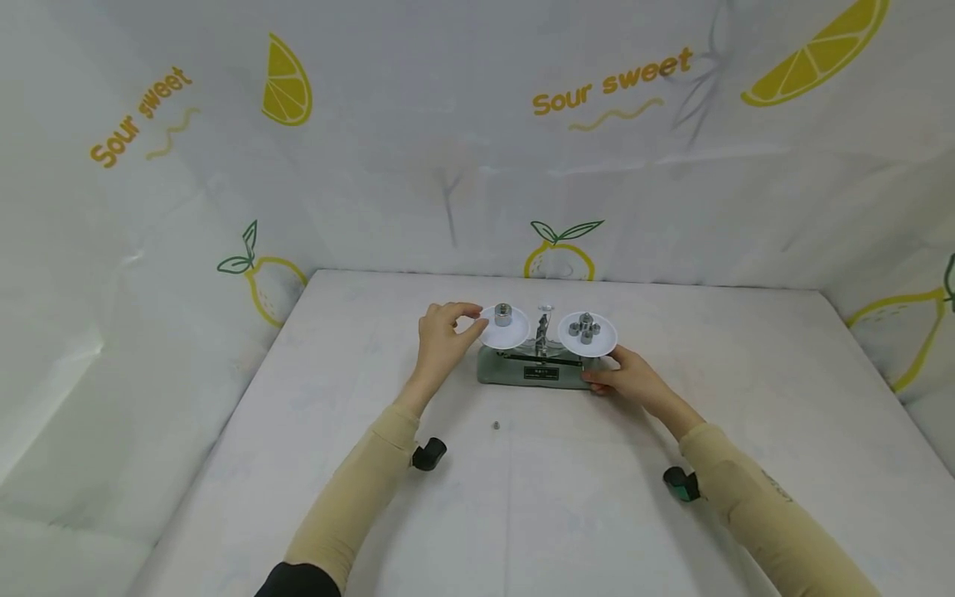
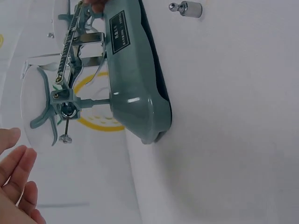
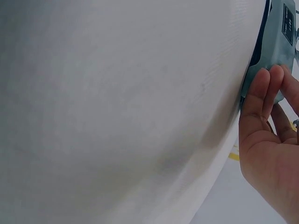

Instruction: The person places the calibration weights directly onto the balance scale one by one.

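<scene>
A green balance scale (image 1: 496,366) stands on the table with two white pans. One larger cylindrical metal weight (image 1: 503,314) sits on the left pan (image 1: 492,336); several small metal weights (image 1: 586,326) stand together on the right pan (image 1: 608,338). My left hand (image 1: 446,333) is at the left pan's outer rim, thumb and fingers apart and fairly straight. At the scale's right end, my right hand (image 1: 630,380) grips the base, its fingertips on the green body in the right wrist view. A small knobbed metal weight (image 2: 189,9) lies on the table in front of the scale.
The white-covered table (image 1: 448,514) reaches back to a white curtain (image 1: 418,166) printed with lemons and lettering. A black wrist device (image 1: 429,454) is on the left forearm, and another dark device (image 1: 681,483) on the right one.
</scene>
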A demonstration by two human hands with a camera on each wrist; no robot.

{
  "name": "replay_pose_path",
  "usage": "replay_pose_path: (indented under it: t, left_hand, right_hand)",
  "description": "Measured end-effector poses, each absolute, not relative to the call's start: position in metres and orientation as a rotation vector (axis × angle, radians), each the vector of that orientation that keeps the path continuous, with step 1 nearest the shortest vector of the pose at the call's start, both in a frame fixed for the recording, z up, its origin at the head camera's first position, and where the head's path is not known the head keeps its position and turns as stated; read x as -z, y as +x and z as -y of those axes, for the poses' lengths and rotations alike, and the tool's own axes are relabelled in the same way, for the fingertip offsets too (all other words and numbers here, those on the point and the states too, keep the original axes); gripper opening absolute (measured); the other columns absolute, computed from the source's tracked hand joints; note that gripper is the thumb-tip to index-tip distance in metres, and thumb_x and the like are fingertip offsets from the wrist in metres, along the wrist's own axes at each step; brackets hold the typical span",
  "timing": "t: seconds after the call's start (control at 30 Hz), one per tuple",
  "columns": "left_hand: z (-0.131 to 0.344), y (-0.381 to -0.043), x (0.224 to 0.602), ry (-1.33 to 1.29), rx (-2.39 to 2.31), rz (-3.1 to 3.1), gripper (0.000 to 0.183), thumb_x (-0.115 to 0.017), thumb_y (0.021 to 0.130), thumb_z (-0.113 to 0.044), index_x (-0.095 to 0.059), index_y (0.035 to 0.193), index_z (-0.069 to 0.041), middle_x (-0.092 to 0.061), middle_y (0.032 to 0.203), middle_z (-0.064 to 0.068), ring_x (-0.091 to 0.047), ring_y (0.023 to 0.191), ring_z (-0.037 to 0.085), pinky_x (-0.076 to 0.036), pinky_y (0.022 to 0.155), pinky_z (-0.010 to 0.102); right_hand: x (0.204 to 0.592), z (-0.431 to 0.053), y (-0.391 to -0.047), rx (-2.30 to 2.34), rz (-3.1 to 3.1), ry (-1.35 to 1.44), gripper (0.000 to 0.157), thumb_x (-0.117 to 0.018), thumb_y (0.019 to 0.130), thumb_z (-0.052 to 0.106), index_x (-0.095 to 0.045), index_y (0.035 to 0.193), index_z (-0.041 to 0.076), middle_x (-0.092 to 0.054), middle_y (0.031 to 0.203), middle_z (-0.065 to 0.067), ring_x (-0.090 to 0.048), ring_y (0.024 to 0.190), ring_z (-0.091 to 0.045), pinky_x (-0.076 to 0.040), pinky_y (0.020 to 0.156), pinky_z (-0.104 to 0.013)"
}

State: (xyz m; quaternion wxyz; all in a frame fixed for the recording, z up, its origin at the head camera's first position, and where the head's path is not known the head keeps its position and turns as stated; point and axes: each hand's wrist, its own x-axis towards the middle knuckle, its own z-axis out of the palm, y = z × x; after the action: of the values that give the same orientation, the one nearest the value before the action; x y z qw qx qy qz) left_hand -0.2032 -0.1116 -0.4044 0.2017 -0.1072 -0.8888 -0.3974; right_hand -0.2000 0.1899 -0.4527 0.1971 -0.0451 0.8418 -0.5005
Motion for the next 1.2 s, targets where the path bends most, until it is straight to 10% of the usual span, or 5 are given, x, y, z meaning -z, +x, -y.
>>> replay_pose_path:
  t: [0.53,1.2]
  left_hand:
    - [0.138,-0.171,0.429,-0.344,1.322,2.326,0.009,-0.068,0.084,-0.015,-0.07,0.086,-0.007,-0.07,0.085,0.009,-0.053,0.079,0.029,-0.038,0.075,0.03]
    - [0.124,-0.155,0.458,-0.81,1.366,3.072,0.016,-0.073,0.078,-0.016,-0.069,0.093,-0.013,-0.067,0.089,-0.002,-0.053,0.076,0.005,-0.045,0.069,0.019]
  right_hand:
    - [0.447,-0.187,-0.199,1.332,-2.414,-0.116,0.077,-0.068,0.085,0.025,-0.026,0.144,0.0,-0.049,0.129,-0.027,-0.062,0.073,-0.005,-0.052,0.076,-0.024]
    - [0.445,-0.185,-0.199,1.248,-2.468,-0.098,0.072,-0.067,0.086,0.025,-0.03,0.142,-0.002,-0.051,0.127,-0.026,-0.062,0.073,-0.006,-0.047,0.091,-0.036]
